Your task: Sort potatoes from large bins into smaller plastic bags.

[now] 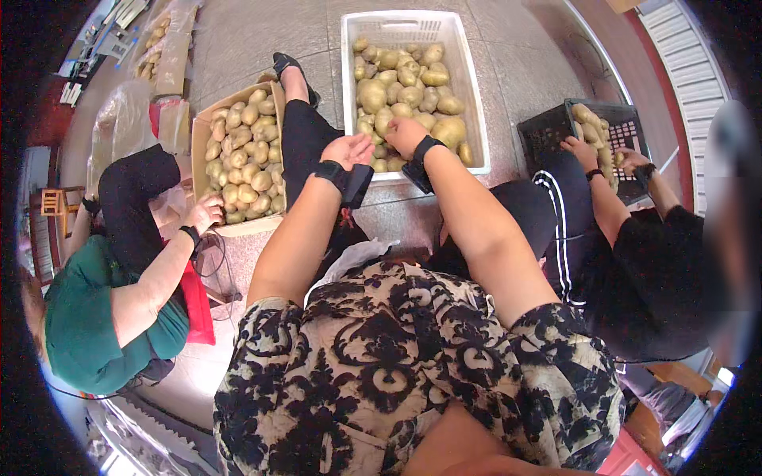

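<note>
In front of me a white plastic crate holds many potatoes of mixed sizes. My left hand is at the crate's near left corner, palm turned up and fingers spread, with no potato seen in it. My right hand reaches over the near rim, its fingers curled down among the potatoes; whether it grips one is hidden. Both wrists carry black straps with a dark device.
At left a person in green touches a cardboard box of potatoes. At right a person in black has both hands at a black plastic crate with potatoes. More boxes stand at the upper left; a cable hangs by the left box.
</note>
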Action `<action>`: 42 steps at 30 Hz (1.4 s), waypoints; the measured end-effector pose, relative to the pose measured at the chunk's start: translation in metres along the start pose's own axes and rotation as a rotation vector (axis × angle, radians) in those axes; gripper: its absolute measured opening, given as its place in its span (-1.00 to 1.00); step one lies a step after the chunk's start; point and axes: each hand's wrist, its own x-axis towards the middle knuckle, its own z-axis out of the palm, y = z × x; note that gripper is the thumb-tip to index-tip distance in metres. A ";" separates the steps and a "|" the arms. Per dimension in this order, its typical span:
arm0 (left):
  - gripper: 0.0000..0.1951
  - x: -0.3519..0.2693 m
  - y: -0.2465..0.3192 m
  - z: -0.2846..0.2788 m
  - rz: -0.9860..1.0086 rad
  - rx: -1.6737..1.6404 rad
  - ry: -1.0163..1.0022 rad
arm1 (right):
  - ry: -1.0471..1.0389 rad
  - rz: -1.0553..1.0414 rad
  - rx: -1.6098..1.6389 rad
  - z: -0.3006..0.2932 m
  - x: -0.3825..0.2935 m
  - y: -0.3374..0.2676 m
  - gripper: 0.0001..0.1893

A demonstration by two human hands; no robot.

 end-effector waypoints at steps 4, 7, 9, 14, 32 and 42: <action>-0.67 0.002 0.003 -0.011 -0.050 0.034 -0.062 | 0.024 -0.015 0.002 0.001 0.009 -0.007 -0.63; -0.60 0.003 0.011 -0.013 -0.133 0.018 -0.082 | 0.097 -0.088 0.035 0.004 0.021 -0.010 -0.69; -0.58 0.005 0.016 -0.004 -0.104 0.026 -0.135 | 0.092 -0.152 -0.051 -0.002 0.034 -0.009 -0.54; -0.59 -0.011 0.012 0.007 -0.118 0.051 -0.132 | 0.024 -0.077 -0.154 0.002 0.032 -0.011 -0.51; -0.58 -0.013 0.011 0.006 -0.127 0.047 -0.128 | 0.111 0.034 -0.307 0.011 0.034 -0.004 -0.79; -0.57 0.005 0.009 -0.008 -0.094 0.144 -0.132 | -0.142 -0.077 -0.435 0.036 0.053 0.029 -0.69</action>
